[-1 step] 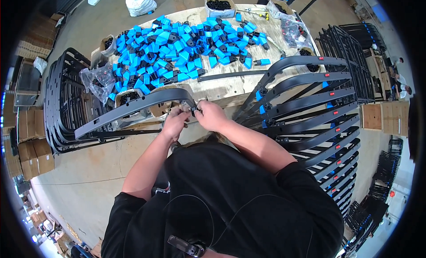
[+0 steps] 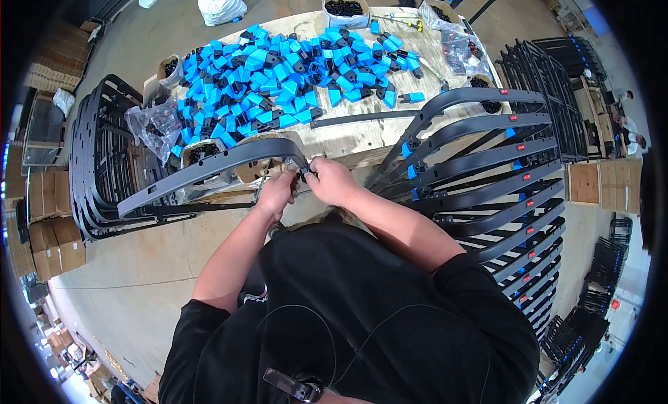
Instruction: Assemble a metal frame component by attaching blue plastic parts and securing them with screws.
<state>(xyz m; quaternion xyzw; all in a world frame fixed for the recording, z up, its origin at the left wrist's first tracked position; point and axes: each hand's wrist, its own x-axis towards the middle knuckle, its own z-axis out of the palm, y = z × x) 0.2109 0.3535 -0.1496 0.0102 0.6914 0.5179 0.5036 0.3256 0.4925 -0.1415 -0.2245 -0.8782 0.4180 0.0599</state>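
Black plastic, a long curved frame piece [image 2: 209, 169] lies across the near edge of the plywood tabletop [image 2: 362, 136], running from 9 o'clock toward centre. At its right end both hands meet: the left hand [image 2: 277, 193] is curled closed around the frame's tip from below, and the right hand [image 2: 332, 181] pinches a small dark part against that same end. A heap of blue-and-black clips [image 2: 292, 74] covers the tabletop at 12 o'clock. Finished frames [image 2: 487, 174] stand stacked at 3 o'clock.
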